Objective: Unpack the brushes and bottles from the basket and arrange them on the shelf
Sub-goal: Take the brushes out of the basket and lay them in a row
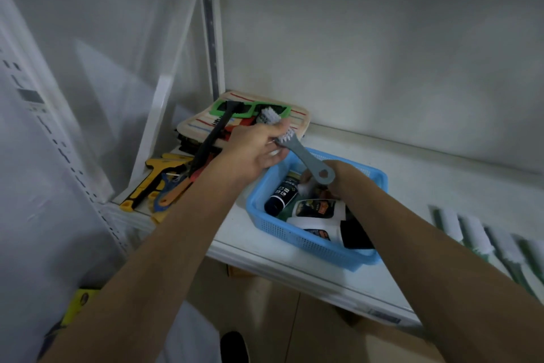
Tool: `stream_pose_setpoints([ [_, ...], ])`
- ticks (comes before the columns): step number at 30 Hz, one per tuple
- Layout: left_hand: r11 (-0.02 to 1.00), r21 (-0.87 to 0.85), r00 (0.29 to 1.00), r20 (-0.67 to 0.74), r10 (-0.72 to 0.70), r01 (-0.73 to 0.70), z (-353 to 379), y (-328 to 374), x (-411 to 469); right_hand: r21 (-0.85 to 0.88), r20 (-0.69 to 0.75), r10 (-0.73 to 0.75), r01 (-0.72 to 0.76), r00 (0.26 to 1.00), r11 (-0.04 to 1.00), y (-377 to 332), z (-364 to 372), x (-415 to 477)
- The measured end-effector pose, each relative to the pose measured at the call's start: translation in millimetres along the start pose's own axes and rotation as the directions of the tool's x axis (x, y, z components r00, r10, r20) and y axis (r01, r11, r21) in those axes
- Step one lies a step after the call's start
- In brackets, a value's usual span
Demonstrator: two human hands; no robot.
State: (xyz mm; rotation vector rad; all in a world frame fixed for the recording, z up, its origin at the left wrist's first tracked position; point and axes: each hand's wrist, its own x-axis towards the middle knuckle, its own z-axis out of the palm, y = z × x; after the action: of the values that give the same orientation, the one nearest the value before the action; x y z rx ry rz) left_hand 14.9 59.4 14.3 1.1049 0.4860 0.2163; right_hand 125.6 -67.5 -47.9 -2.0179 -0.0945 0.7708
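A blue perforated basket point(297, 237) sits on the white shelf point(441, 195). My left hand point(256, 148) is closed around the white bristle head of a grey brush point(312, 164), held above the basket's far left corner with its handle pointing down to the right. My right hand point(343, 177) reaches into the basket behind that handle; its fingers are hidden, so its hold is unclear. Inside the basket lie a dark bottle point(281, 193) and two white bottles point(319, 206) with black caps.
At the shelf's left end lies a striped cloth pad point(297, 121) under a green frame point(250, 109) and a black-handled tool point(212, 139). Yellow and orange scrapers point(153, 183) lie in front. Several green-and-white brushes point(477, 233) line the right side.
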Motion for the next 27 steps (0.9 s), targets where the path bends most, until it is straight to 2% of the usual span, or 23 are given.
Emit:
stream_pose_setpoints([
  [1,0.999,-0.026,0.999,-0.038,-0.03,0.029,1,-3,2,0.104,0.031,-0.016,0.013,0.999,0.994,5,-2,1],
  [2,0.996,-0.062,0.996,-0.066,-0.066,0.062,1,-6,3,0.135,0.04,-0.02,0.015,0.999,0.991,7,-1,6],
  [5,0.965,-0.208,0.984,-0.047,-0.171,0.158,1,-7,2,0.02,0.115,0.026,-0.029,0.993,0.999,-5,5,0],
  [7,0.937,-0.281,0.977,0.017,-0.212,0.208,2,-5,0,0.029,0.168,-0.001,-0.004,0.986,1.0,-16,7,-9],
  [11,0.979,-0.101,0.984,0.039,-0.176,0.179,13,-5,1,0.148,0.164,-0.101,0.076,0.981,0.986,-22,-6,-21],
  [15,0.998,-0.064,0.999,-0.039,-0.028,0.025,24,-11,9,0.395,0.269,-0.149,0.032,0.951,0.918,-16,-9,-28],
  [16,0.998,-0.062,0.999,-0.053,-0.001,-0.002,29,-11,10,0.405,0.267,-0.173,0.053,0.948,0.913,-11,-9,-27],
  [19,0.996,-0.052,0.994,-0.084,0.066,-0.07,41,-12,9,0.231,0.193,-0.226,0.18,0.955,0.956,1,-1,-23],
  [21,0.987,-0.045,0.98,-0.136,0.147,-0.155,50,-13,8,0.305,0.125,-0.287,0.238,0.95,0.922,2,1,-22],
  [22,0.968,-0.016,0.949,-0.2,0.243,-0.251,54,-15,10,0.423,0.074,-0.309,0.251,0.948,0.87,-2,-3,-20],
  [24,0.874,0.096,0.812,-0.334,0.478,-0.476,62,-17,13,0.67,0.043,-0.353,0.235,0.935,0.704,-16,-20,-24],
  [25,0.822,0.137,0.75,-0.35,0.562,-0.552,67,-18,13,0.756,0.048,-0.389,0.221,0.92,0.616,-22,-34,-28],
  [26,0.784,0.16,0.716,-0.33,0.615,-0.599,74,-19,12,0.801,0.037,-0.423,0.226,0.905,0.555,-26,-50,-35],
  [27,0.762,0.186,0.707,-0.287,0.646,-0.621,84,-24,11,0.803,-0.007,-0.432,0.263,0.902,0.535,-26,-70,-43],
])
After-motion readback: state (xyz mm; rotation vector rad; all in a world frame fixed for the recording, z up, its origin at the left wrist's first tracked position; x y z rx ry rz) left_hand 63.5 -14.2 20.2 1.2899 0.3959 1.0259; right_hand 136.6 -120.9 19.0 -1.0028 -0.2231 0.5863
